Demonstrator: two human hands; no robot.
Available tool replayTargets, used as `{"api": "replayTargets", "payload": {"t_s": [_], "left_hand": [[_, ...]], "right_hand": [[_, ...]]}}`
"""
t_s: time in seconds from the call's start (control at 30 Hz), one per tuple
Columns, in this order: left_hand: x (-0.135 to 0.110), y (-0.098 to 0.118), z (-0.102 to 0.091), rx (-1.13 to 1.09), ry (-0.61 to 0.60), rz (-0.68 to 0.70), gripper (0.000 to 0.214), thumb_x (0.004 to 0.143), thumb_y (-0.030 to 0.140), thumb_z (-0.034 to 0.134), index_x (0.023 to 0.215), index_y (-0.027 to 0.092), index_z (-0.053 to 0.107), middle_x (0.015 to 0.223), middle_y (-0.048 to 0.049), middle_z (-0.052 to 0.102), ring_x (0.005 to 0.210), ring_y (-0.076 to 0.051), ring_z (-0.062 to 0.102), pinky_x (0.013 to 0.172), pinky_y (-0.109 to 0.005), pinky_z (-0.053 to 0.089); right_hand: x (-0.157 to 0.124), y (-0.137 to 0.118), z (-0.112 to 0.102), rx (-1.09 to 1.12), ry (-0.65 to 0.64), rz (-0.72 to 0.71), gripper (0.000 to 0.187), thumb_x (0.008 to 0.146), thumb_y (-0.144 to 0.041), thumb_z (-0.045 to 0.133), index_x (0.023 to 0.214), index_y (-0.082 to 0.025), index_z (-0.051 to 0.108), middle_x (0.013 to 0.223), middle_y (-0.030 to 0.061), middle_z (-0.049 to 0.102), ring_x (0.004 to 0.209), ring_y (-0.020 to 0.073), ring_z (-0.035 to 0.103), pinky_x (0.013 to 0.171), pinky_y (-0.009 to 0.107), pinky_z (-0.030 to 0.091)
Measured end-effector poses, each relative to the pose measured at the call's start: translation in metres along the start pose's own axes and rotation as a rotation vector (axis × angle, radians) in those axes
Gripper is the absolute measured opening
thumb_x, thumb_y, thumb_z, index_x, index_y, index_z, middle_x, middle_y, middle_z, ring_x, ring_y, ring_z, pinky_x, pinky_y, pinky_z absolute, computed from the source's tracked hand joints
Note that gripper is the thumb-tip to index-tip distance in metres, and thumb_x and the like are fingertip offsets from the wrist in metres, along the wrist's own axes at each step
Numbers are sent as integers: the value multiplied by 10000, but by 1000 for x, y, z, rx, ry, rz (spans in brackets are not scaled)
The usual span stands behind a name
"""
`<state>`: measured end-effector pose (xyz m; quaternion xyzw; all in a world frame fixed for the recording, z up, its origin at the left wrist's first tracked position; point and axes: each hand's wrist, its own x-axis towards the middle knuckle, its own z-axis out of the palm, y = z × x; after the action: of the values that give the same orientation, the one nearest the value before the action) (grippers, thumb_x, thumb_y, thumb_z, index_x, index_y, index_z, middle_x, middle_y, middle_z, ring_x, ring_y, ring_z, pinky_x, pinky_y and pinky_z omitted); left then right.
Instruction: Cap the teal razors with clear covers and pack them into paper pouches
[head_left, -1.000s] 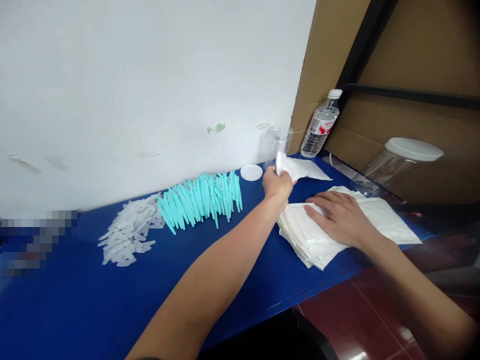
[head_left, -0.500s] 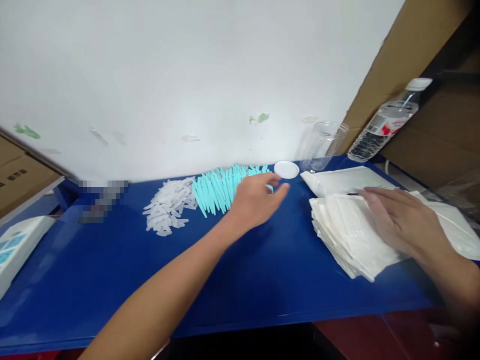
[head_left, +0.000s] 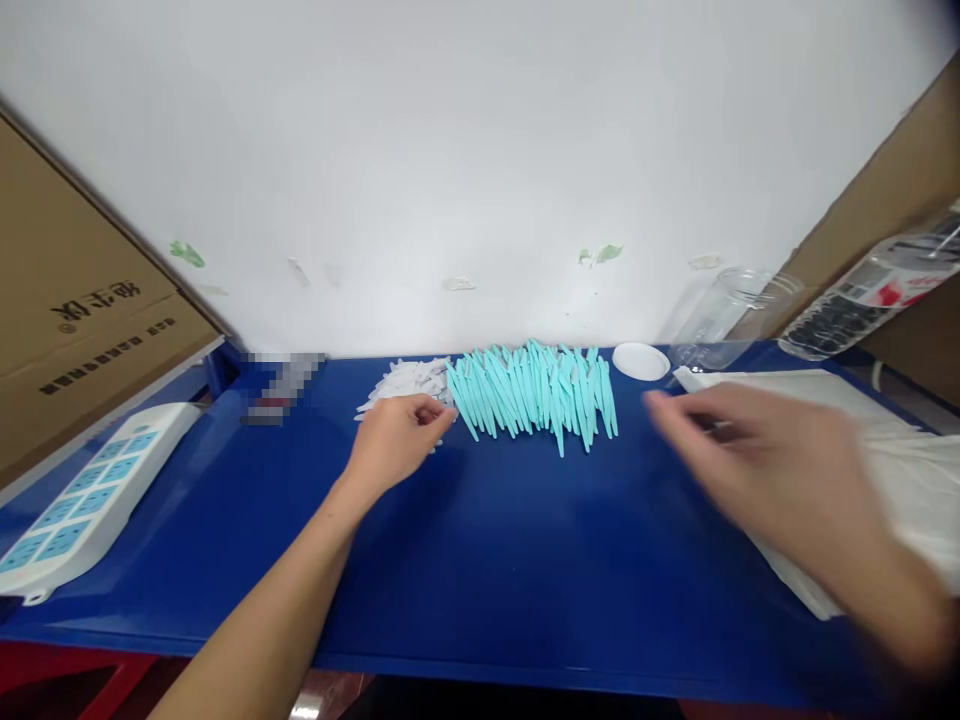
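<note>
My left hand point(head_left: 396, 436) is over the near right edge of a pile of small, flat whitish translucent pieces point(head_left: 409, 378). Its thumb and fingers are curled together; whatever they may hold is hidden. To the right of that pile lies a heap of slim, tapered teal sticks point(head_left: 525, 390). My right hand point(head_left: 780, 475), smeared by motion, is in front of and over the white flat packets point(head_left: 919, 480) at the right. Whether its fingers hold anything does not show.
A round white lid point(head_left: 641, 361) lies behind the sticks, beside a clear plastic jar point(head_left: 720, 320). A water bottle point(head_left: 862, 295) leans at the right. A power strip point(head_left: 97, 500) and a cardboard box point(head_left: 97, 300) stand left on the blue table point(head_left: 525, 580), against a white wall.
The view has swung left. My left hand has moved left from the teal sticks to the whitish pieces, its fingers now curled. My right hand has come off the packets, leftward.
</note>
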<state>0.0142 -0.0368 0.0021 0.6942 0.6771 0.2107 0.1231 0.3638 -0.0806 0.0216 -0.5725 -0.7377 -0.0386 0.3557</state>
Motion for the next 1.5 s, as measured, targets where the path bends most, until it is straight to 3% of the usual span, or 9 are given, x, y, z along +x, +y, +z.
{"api": "replayTargets", "payload": {"t_s": [0.07, 0.17, 0.33, 0.47, 0.7, 0.97, 1.23, 1.33, 1.5], "left_hand": [[6, 3, 10, 27, -21, 18, 291, 857, 493, 636, 772, 248, 767, 692, -10, 727, 646, -204, 638, 578, -281, 377], [13, -1, 10, 64, -12, 23, 277, 852, 485, 635, 753, 264, 771, 695, -22, 733, 676, -237, 654, 576, -293, 350], [28, -28, -17, 52, 74, -28, 309, 882, 519, 596, 842, 263, 765, 754, -13, 750, 716, -236, 669, 619, -306, 392], [36, -52, -26, 7, 91, -47, 337, 897, 532, 579, 902, 257, 773, 785, -6, 754, 724, -216, 673, 620, -298, 425], [44, -44, -3, 54, 1, 73, 321, 901, 470, 582, 1026, 272, 801, 909, -23, 779, 822, -232, 692, 687, -312, 461], [56, -13, 26, 249, -20, 145, 263, 816, 422, 656, 818, 196, 789, 911, -120, 762, 896, -334, 695, 778, -388, 484], [44, -12, 18, 251, -5, 149, 296, 942, 345, 533, 988, 218, 796, 978, -91, 781, 915, -283, 701, 775, -349, 488], [31, -11, -3, -10, -93, 135, 351, 994, 431, 502, 1084, 222, 769, 953, -52, 782, 799, -219, 699, 689, -299, 497], [10, -24, -24, -587, -501, 44, 302, 953, 452, 632, 1108, 225, 759, 890, -35, 764, 772, -170, 690, 670, -248, 545]], "right_hand": [[16, -52, 40, -33, -141, 7, 329, 963, -416, 587, 756, -220, 752, 709, 32, 730, 642, 187, 665, 625, 314, 443], [35, -97, 93, -139, -394, 43, 323, 974, -442, 565, 960, -202, 780, 876, 59, 773, 782, 228, 712, 660, 323, 469], [60, -123, 158, -185, -507, -67, 302, 956, -409, 598, 964, -157, 765, 951, 110, 768, 851, 267, 721, 660, 323, 480], [66, -132, 180, -253, -561, -66, 246, 951, -281, 570, 903, -142, 767, 853, 139, 760, 801, 283, 725, 617, 311, 458], [67, -138, 171, -296, -548, -56, 300, 957, -195, 482, 906, -129, 769, 847, 156, 765, 798, 278, 723, 647, 322, 449], [46, -107, 101, -116, -425, 25, 202, 910, -291, 558, 873, -209, 738, 834, 41, 742, 716, 203, 666, 636, 310, 426], [8, -80, 79, 180, -735, 4, 132, 853, -160, 558, 750, -221, 614, 646, -40, 623, 583, 127, 537, 569, 259, 406], [9, -75, 84, 288, -755, 9, 132, 797, -109, 568, 731, -213, 616, 776, -26, 666, 657, 119, 583, 603, 247, 441], [13, -70, 91, 446, -721, 108, 66, 832, -184, 600, 785, -230, 602, 695, -52, 577, 572, 99, 492, 524, 224, 411]]}}
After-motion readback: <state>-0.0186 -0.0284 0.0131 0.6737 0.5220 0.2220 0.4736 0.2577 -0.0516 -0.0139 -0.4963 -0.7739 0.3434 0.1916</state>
